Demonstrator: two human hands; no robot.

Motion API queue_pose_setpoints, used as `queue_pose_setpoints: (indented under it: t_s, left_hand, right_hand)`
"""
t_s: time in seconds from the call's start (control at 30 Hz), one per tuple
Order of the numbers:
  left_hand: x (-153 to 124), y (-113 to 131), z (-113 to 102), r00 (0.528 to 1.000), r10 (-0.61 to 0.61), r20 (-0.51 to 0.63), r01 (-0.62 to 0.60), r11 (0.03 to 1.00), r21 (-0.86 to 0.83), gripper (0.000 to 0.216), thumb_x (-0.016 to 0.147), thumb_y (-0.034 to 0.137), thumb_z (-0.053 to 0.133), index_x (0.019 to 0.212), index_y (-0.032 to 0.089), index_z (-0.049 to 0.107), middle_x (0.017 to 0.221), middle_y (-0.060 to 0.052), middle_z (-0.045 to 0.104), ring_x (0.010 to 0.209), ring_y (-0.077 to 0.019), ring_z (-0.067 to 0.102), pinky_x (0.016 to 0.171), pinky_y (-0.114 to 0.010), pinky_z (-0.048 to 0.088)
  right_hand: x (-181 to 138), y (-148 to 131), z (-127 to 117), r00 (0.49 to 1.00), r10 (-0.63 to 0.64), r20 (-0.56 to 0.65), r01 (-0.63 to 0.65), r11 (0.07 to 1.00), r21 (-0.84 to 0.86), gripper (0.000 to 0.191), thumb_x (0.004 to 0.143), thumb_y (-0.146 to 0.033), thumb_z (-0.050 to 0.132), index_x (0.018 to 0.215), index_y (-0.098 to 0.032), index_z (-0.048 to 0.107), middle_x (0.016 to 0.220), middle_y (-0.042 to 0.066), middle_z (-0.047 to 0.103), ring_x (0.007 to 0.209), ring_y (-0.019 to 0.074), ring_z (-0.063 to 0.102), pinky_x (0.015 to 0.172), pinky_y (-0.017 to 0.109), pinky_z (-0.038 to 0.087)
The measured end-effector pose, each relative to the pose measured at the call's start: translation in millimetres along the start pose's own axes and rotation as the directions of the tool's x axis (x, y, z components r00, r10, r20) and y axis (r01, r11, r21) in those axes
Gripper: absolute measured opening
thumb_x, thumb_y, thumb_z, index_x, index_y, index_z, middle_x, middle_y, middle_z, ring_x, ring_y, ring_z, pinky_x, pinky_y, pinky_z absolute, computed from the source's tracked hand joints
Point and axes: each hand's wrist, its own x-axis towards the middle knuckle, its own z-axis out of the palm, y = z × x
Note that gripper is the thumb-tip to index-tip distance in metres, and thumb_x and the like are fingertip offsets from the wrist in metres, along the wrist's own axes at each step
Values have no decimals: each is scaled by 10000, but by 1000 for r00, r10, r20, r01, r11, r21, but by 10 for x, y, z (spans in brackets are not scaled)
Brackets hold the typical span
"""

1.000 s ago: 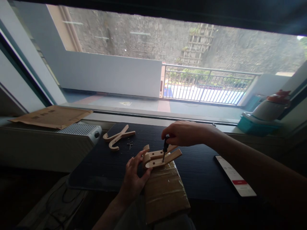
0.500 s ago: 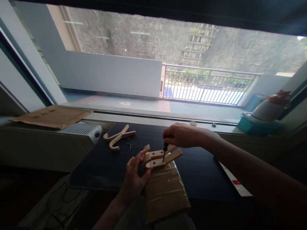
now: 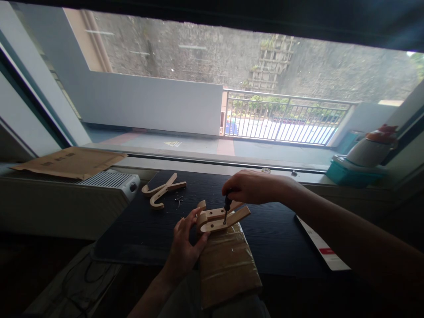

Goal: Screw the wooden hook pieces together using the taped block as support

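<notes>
My right hand (image 3: 247, 186) is closed around the dark handle of a screwdriver (image 3: 227, 204), held upright. The screwdriver's tip meets a hole in the nearer of two wooden hooks (image 3: 215, 226), which lie side by side. My left hand (image 3: 186, 245) grips the curved ends of these hooks between fingers and thumb. Under them is a board wrapped in clear tape (image 3: 228, 269), jutting over the near edge of the black table (image 3: 132, 234). Two more wooden hooks (image 3: 162, 191) lie crossed on the table, with several screws (image 3: 179, 201) beside them.
A brown envelope (image 3: 76, 161) rests on a white radiator (image 3: 109, 177) at the left. On the sill at right stands a teal box (image 3: 354, 171) with a grey and orange object (image 3: 372, 148) on top. A white card or box (image 3: 323, 245) lies under my right forearm.
My right hand has shifted very slightly on the screwdriver handle. The hooks and my left hand hold their places; the whole view has drifted a little.
</notes>
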Motion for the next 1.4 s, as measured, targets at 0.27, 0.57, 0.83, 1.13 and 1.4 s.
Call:
queue_pose_setpoints:
  t_s: [0.27, 0.57, 0.83, 1.13, 1.4]
  left_hand:
    - [-12, -19, 18, 1000, -9, -4, 9, 997, -76, 530, 800, 304, 581, 1294, 266, 392, 1268, -77, 543, 1037, -204, 575, 962, -402, 414]
    - [-11, -94, 57, 1000, -2, -16, 1, 994, -110, 562, 779, 299, 590, 1301, 247, 388, 1225, -92, 560, 1007, -201, 580, 923, -388, 452]
    - [1, -108, 57, 999, 27, -20, -29, 987, -160, 569, 767, 240, 579, 1298, 236, 375, 1207, -88, 569, 996, -181, 591, 924, -377, 463]
    - [5, -100, 45, 999, 38, -14, -40, 987, -159, 568, 767, 235, 573, 1301, 234, 380, 1221, -89, 571, 993, -186, 596, 919, -378, 468]
    - [-40, -133, 61, 998, 14, -57, -19, 996, -85, 546, 782, 281, 582, 1297, 260, 401, 1270, -79, 552, 1024, -202, 580, 917, -376, 467]
  right_hand:
    - [7, 3, 154, 994, 39, -106, -42, 999, -28, 258, 860, -281, 476, 955, -169, 688, 815, 32, 679, 635, 96, 526, 572, 225, 352]
    - [-81, -81, 227, 975, 33, -218, -25, 999, 40, 286, 832, -263, 482, 1018, -203, 690, 827, 24, 688, 642, 106, 547, 577, 229, 362]
    - [-54, -51, 442, 928, 46, -369, 6, 990, 139, 306, 852, -279, 466, 1032, -154, 680, 924, 58, 700, 775, 152, 616, 677, 255, 423]
    - [-40, 0, 519, 886, 105, -451, -33, 986, 166, 277, 848, -314, 489, 925, -135, 685, 756, 44, 674, 635, 126, 563, 584, 241, 388]
    - [-67, 144, 499, 922, 121, -367, -7, 955, 297, 300, 833, -372, 524, 1007, -168, 659, 753, 16, 641, 617, 113, 532, 548, 237, 394]
